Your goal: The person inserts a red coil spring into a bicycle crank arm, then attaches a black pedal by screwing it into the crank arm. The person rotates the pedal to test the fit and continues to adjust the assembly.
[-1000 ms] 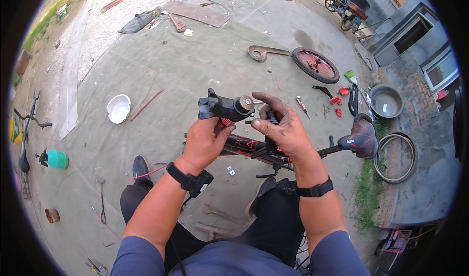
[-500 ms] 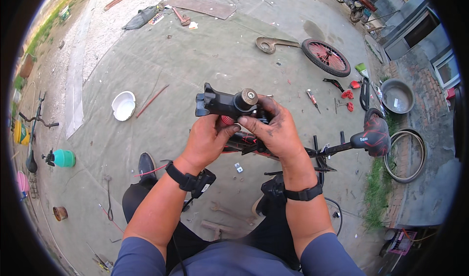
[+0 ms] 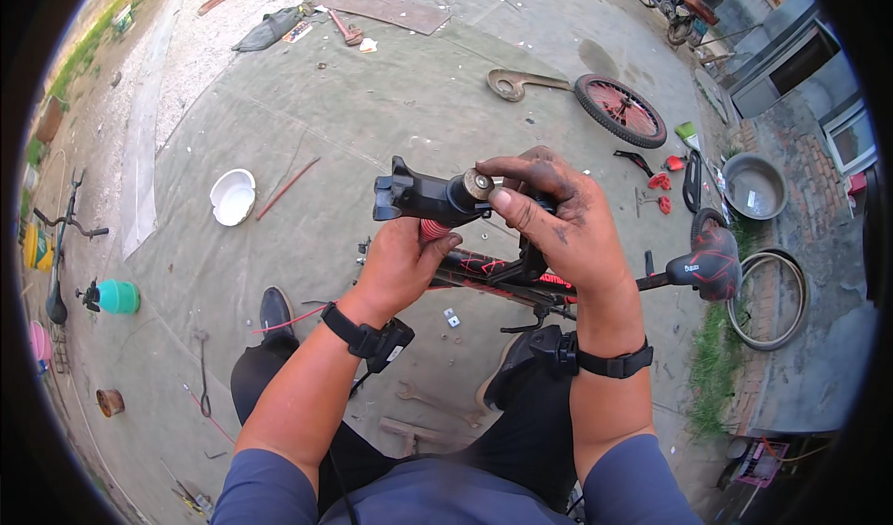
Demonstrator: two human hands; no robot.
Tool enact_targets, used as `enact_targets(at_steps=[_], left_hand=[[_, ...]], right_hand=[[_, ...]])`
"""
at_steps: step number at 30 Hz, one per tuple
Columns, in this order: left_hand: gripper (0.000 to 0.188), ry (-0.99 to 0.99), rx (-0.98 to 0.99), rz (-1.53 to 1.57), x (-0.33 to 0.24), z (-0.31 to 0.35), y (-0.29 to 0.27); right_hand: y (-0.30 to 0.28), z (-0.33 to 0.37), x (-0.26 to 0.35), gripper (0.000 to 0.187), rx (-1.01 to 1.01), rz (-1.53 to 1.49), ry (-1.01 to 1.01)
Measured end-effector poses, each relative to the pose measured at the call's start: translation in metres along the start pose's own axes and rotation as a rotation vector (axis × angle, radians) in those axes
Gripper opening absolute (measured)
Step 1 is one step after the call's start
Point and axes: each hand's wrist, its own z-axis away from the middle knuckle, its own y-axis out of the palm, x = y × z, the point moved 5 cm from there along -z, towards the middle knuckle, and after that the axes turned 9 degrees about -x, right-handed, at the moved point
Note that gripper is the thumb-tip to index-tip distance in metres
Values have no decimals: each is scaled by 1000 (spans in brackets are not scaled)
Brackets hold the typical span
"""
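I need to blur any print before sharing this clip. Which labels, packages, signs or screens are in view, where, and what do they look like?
Saddle: right of the right hand, black and red, small pale marking on its side.
Bicycle frame: under both hands, black tube with red graphics.
Flat packet: far ground, top left beside dark cloth, multicoloured, too small to read.
No signs or screens.

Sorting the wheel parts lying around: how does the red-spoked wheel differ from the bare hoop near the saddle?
The wheel has red spokes, a hub and a black tyre; the hoop is empty inside, with no spokes. The wheel lies on the open concrete ahead of the hands; the hoop lies at the right by the grass strip, beyond the saddle. Both lie flat.
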Motion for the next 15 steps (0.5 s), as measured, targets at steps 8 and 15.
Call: enact_targets(at_steps=[8, 15], left_hand=[[24, 22, -62, 48, -8, -2, 0], [26, 50, -77, 25, -5, -4, 0]], right_hand=[[-8, 7, 17, 52, 183, 267, -138], [0, 25, -38, 59, 25, -148, 269]])
